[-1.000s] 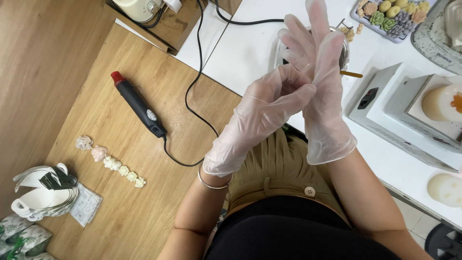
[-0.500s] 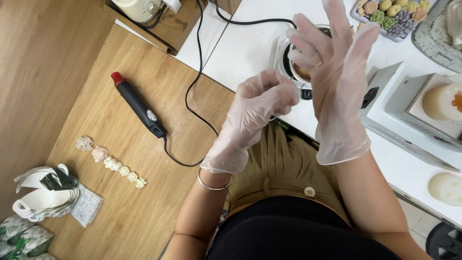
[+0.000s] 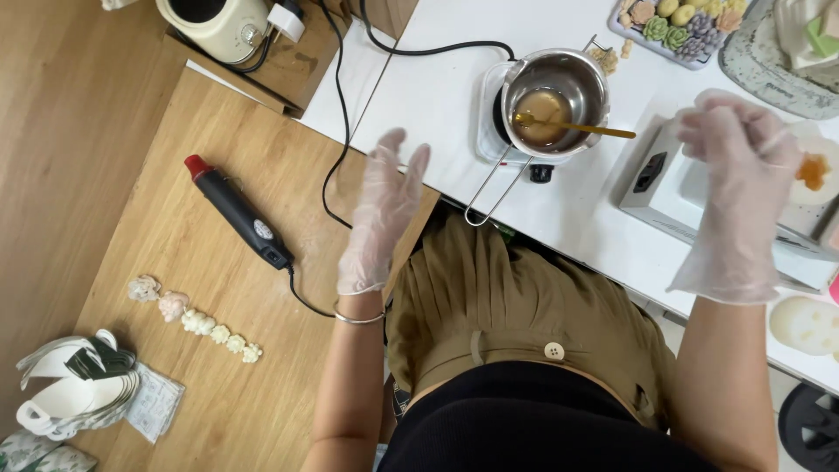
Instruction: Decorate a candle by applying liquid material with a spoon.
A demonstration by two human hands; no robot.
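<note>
At nine o'clock on the wooden tabletop (image 3: 175, 262), a stack of white paper cups (image 3: 65, 393) is seen lying on its side. Just toward three o'clock from it, a row of small pale moulded flowers (image 3: 197, 319) is laid out in a slanted line, lumpy and matte. Above them, a black heat gun (image 3: 236, 212) with a red tip is rested, its cord trailing toward six o'clock.

The left hand (image 3: 382, 214) is held in mid-air over the table's edge, covered in a thin, wrinkled clear glove; its fingers are spread wide and nothing is held. A metal bangle (image 3: 358, 318) is worn at the wrist.

At twelve o'clock from the hands, a shiny steel melting pot (image 3: 555, 92) is set on a small burner; amber liquid and a gold spoon (image 3: 581, 128) are contained in it.

The right hand (image 3: 738, 179), likewise gloved, is raised at three o'clock over a white box (image 3: 664, 179); its fingers are loosely curled and empty.
</note>
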